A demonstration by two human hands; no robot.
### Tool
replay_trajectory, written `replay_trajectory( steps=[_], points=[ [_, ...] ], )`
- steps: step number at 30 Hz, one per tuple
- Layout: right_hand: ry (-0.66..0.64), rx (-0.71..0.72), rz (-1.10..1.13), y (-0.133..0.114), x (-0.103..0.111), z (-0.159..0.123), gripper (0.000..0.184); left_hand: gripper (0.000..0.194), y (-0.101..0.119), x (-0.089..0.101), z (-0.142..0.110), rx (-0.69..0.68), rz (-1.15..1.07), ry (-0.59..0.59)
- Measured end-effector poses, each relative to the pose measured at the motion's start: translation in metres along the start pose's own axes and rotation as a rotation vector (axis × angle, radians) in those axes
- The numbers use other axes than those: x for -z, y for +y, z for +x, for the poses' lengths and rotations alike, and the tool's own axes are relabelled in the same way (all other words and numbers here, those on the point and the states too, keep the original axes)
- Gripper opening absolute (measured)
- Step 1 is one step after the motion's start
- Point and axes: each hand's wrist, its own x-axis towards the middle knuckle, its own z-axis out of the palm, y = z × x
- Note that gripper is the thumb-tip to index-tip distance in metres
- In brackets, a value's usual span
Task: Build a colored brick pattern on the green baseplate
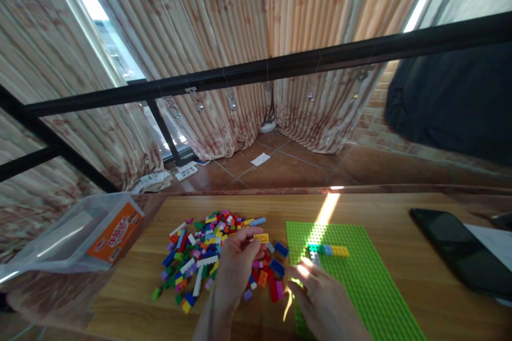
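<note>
My left hand (239,256) pinches a yellow-orange brick (261,238) between thumb and fingertips, above the right side of a pile of mixed building bricks (208,245). My right hand (320,298) is over the left edge of a green baseplate (360,277), its thumb and fingers curved with a gap between them. Nothing shows in that gap but sunlit surface. On the plate, just beyond the right hand, is a row of green, blue and yellow bricks (330,250), with a pale brick (315,259) beside it. Dark blue bricks (277,267) lie between my two hands.
A clear plastic tub (80,229) with an orange label stands at the left of the wooden table (132,287). To the right lies a black phone (460,250) near white paper (492,242). A dark metal rail (248,72) and curtains are beyond the table.
</note>
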Motion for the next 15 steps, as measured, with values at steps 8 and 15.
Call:
replay_trajectory(
  steps=[8,15],
  points=[
    [0.137,-0.034,0.107,-0.007,-0.001,0.01,0.028,0.032,-0.003,-0.005,-0.004,0.001,0.121,-0.148],
    [0.185,-0.094,0.211,-0.01,0.026,0.013,0.031,0.028,-0.002,-0.024,-0.014,-0.005,0.143,-0.335]
  ],
)
